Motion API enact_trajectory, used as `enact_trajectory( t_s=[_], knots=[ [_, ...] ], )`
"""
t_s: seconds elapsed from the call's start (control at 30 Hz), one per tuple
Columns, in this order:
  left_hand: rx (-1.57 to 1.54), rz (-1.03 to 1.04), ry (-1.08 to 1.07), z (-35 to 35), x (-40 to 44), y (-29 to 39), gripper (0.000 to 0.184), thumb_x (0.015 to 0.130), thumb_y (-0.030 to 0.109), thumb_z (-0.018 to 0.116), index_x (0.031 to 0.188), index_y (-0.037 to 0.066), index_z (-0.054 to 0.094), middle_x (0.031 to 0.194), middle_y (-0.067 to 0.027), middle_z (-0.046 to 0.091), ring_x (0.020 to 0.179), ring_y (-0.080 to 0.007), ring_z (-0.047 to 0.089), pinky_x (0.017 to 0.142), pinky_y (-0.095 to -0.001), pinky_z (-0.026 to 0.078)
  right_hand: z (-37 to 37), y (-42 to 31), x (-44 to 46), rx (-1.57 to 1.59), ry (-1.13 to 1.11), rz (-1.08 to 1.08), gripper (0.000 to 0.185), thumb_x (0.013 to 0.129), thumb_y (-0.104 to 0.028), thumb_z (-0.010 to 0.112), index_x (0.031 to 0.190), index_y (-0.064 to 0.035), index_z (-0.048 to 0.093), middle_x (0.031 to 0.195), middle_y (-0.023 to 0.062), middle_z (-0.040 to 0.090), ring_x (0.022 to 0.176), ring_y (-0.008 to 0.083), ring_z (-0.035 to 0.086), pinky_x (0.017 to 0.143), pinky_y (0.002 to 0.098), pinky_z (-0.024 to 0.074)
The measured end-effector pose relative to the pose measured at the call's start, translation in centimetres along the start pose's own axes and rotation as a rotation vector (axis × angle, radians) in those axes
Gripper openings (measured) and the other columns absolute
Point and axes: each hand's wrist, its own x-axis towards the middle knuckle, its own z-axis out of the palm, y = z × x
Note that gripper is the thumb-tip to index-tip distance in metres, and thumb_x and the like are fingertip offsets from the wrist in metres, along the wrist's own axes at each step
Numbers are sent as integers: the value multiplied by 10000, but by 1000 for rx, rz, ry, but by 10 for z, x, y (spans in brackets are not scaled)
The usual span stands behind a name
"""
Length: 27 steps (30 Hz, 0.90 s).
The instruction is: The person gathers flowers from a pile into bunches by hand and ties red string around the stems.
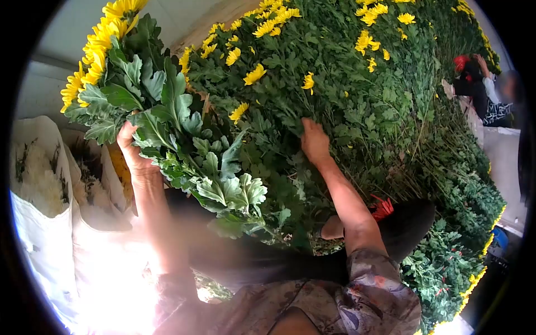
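At the upper left, my left hand (134, 146) is closed round a bunch of yellow chrysanthemums (162, 106), its blooms at the top left and its leafy stems slanting down to the right. Leaves cover part of the fingers. My right hand (315, 140) reaches into the big pile of leafy flower stems (346, 100) in the middle, its fingertips hidden among the leaves. Whether it grips a stem cannot be made out. Loose yellow blooms (255, 74) lie across the pile above and left of my right hand.
White sacks (42, 167) stand at the left edge. Another person (491, 92) sits at the far right beside the pile. More bunches with yellow blooms (472, 287) line the lower right. Red strips (382, 207) lie by my dark-trousered leg (410, 226).
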Motion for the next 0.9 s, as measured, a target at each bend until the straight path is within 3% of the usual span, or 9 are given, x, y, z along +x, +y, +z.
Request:
enact_trajectory(
  t_s=[0.03,0.2,0.27,0.33,0.4,0.53,0.7,0.8,0.9],
  knots=[
    [0,-2,2,1,0,-1,273,755,176,647,990,37,635,955,-99,670,844,-233,640,799,-362,520,-21,-3,0,99,46,9,537,839,-188,663,1297,-54,416,1203,181,523,1060,339,534,831,423,489],
    [-27,-32,20,14,4,-6,287,738,164,661,992,34,636,953,-102,669,827,-241,644,779,-369,532,-49,-5,20,210,225,72,592,822,-244,688,1306,-43,414,1142,185,554,1037,344,545,820,436,489],
    [-23,-32,34,21,0,-7,288,737,163,662,993,34,635,953,-103,668,824,-241,644,778,-370,532,-44,-18,30,64,-29,72,635,804,-277,704,1313,-39,409,1157,185,550,1061,360,538,825,445,486],
    [-18,-25,54,24,-3,-3,289,735,161,663,993,35,635,954,-103,668,821,-242,645,778,-371,533,-19,-7,42,50,-39,70,608,815,-266,684,1318,-57,412,1145,186,556,1063,360,542,832,453,485],
    [-4,34,64,19,-6,-1,299,726,162,670,994,35,633,953,-102,667,824,-240,645,779,-369,535,-17,11,47,310,11,91,581,836,-223,643,1350,-101,401,1185,178,554,1084,346,545,852,448,485],
    [17,11,60,19,-4,-2,312,709,165,683,992,44,632,955,-91,663,832,-230,641,772,-362,536,-61,19,40,588,-192,217,549,936,-179,505,1443,-155,295,1380,162,442,1230,341,464,987,451,412],
    [11,33,85,27,-2,-7,290,707,141,683,977,49,634,939,-77,660,824,-224,640,770,-353,532,-31,33,53,527,-277,187,541,971,-244,470,1460,-179,248,1426,174,371,1257,370,424,1027,480,381],
    [1,22,80,19,-4,-5,282,719,144,673,980,45,633,956,-93,662,828,-231,642,784,-364,533,-19,32,50,468,-249,290,605,933,-271,554,1450,-156,260,1425,165,360,1254,366,412,1004,501,379],
    [31,60,106,11,-4,-4,285,725,150,667,985,40,632,963,-100,660,835,-236,641,789,-367,532,-22,27,33,144,238,114,785,784,-318,739,1405,-125,299,1367,144,356,1218,350,374,963,518,364]
  ],
)
